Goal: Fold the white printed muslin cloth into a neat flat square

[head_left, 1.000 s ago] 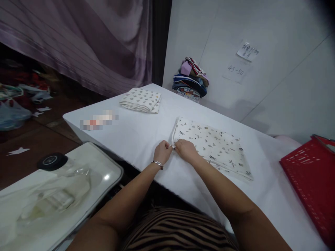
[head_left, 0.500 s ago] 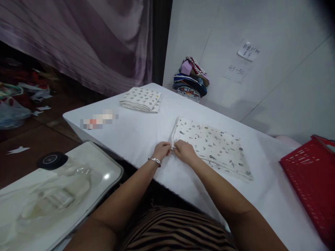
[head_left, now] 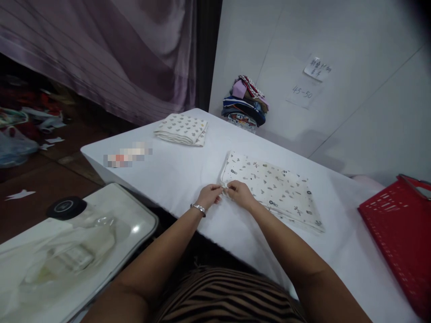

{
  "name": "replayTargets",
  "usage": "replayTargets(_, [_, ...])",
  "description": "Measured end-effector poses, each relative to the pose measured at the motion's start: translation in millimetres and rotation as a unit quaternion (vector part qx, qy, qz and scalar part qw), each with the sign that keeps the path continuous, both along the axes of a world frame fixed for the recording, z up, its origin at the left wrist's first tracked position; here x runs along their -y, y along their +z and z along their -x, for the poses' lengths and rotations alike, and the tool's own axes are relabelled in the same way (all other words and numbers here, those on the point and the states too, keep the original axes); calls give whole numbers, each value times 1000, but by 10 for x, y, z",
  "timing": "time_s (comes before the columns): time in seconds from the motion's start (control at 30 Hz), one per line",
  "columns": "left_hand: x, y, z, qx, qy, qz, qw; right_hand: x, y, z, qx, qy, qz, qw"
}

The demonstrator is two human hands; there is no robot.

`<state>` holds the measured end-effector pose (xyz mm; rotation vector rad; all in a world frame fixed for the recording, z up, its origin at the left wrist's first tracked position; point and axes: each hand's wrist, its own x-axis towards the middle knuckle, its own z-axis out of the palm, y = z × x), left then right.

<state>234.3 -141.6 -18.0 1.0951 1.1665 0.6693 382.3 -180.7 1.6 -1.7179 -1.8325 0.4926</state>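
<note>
A white cloth (head_left: 279,184) with small dark prints lies folded flat on the white-covered table (head_left: 188,179). My left hand (head_left: 210,196), a bracelet at its wrist, pinches the near left corner of this cloth. Right beside it, my right hand (head_left: 238,194) has its thumb and fingers closed on the same corner. The bit of fabric between my fingertips is small and partly hidden. Farther back on the table rests a second folded white cloth (head_left: 182,129) with a grey print, apart from both hands.
A red plastic basket (head_left: 393,224) stands on the right. Stacked folded fabrics (head_left: 244,103) sit by the wall at the back. At lower left is a white tray-like surface (head_left: 124,202) with a black round object (head_left: 67,207). A blurred-out item (head_left: 128,154) lies on the table's left end.
My fingers have shifted slightly at the cloth's corner, with the right hand's grip changed a little. The cloth stays in place.
</note>
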Motion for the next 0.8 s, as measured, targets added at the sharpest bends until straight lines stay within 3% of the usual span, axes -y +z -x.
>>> replayTargets(0.2, [-32,-13,-22,-81,-26,-59,995,29,123,-2,94,-22,2,995])
replayTargets(0.3, [-39,-14,-21,-56,-11,-55,997,62,254,20,187,-31,-14,982])
replayTargets(0.43, [-1,7,-28,-11,-1,-62,998,83,337,89,270,11,-2,963])
replayTargets(0.57, [30,63,-30,18,1,-73,997,76,295,138,256,21,-13,966])
replayTargets(0.7, [-4,124,14,31,-42,-85,995,52,238,99,226,-10,-24,974])
replayTargets(0.8, [-55,139,75,-89,-76,-157,981,14,211,15,163,-46,-29,985])
